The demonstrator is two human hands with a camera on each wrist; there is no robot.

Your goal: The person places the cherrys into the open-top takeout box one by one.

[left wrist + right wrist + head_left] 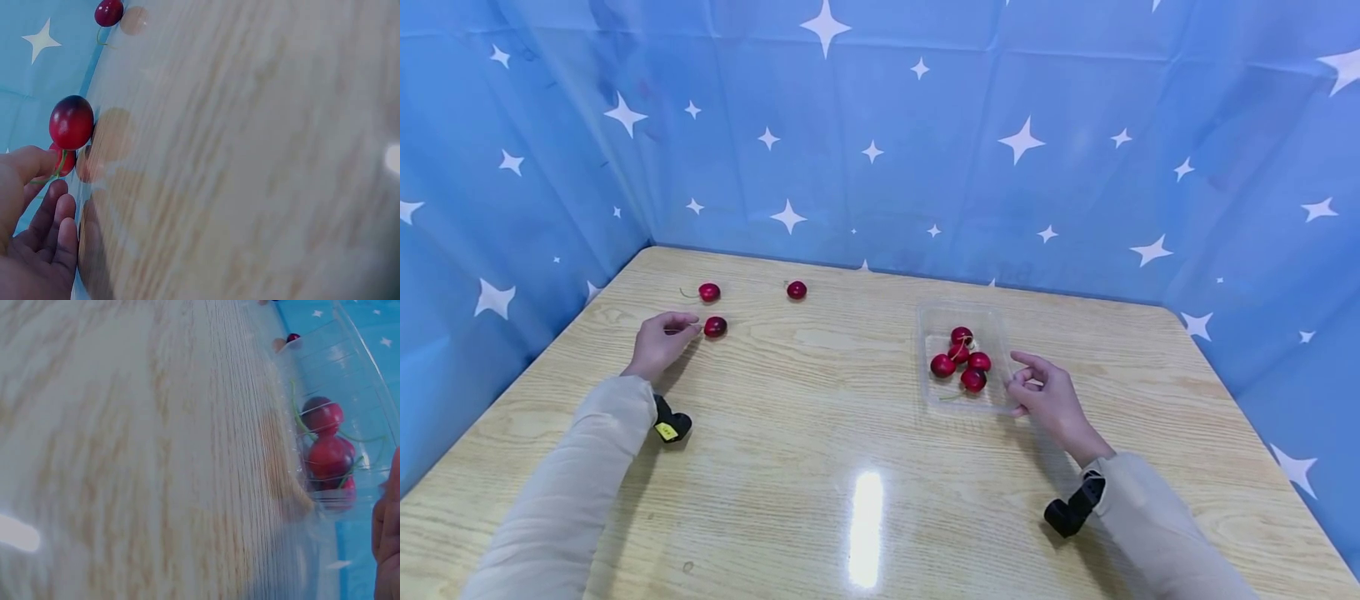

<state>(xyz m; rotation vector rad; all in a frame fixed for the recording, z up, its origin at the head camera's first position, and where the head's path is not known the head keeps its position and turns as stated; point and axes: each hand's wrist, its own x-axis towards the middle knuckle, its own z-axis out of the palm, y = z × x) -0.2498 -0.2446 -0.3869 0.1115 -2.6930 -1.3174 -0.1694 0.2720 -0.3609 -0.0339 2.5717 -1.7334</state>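
Note:
At the table's left, my left hand (pixel 660 343) pinches the thin green stem of a dark red cherry (pixel 716 327) between thumb and fingers. That cherry (pixel 72 122) hangs close to the tabletop in the left wrist view, its stem running down to the fingertips. Just behind it lies another stemmed cherry (pixel 709 292), and a third cherry (pixel 797 290) is farther right. My right hand (pixel 1051 400) grips the right side of a clear plastic container (pixel 934 321). Inside it sit several cherries (pixel 330 456) with stems. Only part of the right hand shows in the right wrist view.
The light wooden table (pixel 790 467) carries a bright light reflection near its front. A blue curtain (pixel 865 150) with white stars hangs along the table's back and sides. Each wrist wears a black camera mount (pixel 672 421).

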